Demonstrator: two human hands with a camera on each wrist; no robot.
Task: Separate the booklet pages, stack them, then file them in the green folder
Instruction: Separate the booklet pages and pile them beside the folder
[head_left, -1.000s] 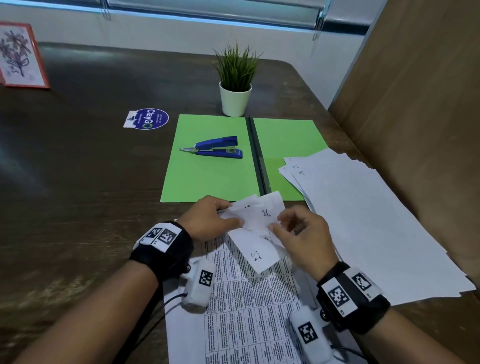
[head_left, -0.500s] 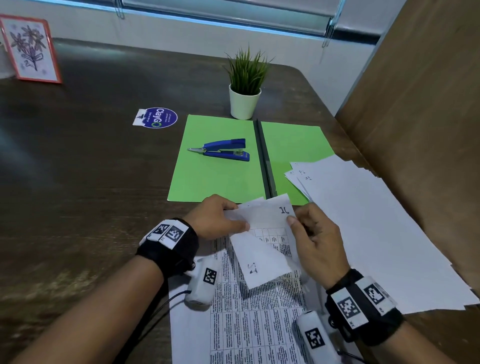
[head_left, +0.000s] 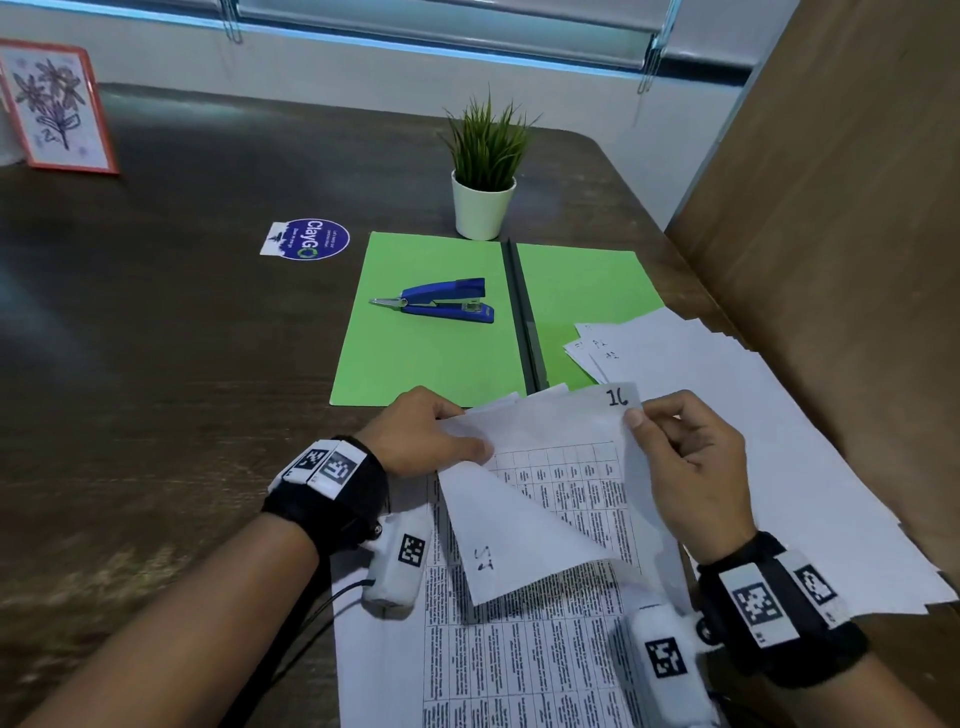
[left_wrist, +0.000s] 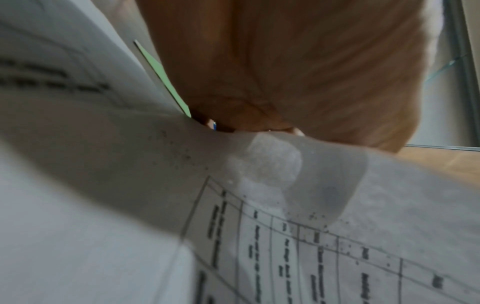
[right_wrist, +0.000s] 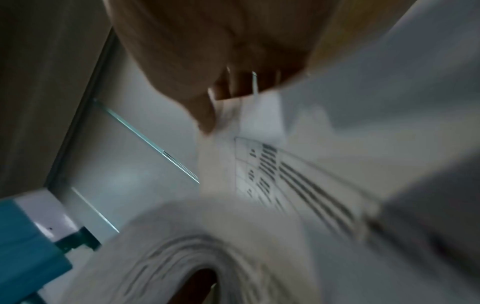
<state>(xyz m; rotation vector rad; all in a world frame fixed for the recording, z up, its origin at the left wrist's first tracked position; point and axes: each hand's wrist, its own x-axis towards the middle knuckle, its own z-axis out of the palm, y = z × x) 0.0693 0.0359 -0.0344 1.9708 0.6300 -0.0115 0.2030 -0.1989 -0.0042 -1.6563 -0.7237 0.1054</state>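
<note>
Dark wood-grain bench (head_left: 156, 364) runs to a pale wall under a window blind, with a brown panel rising on the right. Beyond the hands an open green folder (head_left: 431, 353) lies flat, a blue stapler (head_left: 441, 301) on its left half, a potted plant (head_left: 483, 202) past it. Right of the hands sits a loose stack of white pages (head_left: 779, 441). The left hand (head_left: 421, 436) grips the booklet (head_left: 519, 649) at its top left corner, thumb on top. The right hand (head_left: 685, 467) pinches the top corner of a page marked 16 (head_left: 571, 421), thumb and forefinger closed on it, the sheet lifted off the printed table below.
</note>
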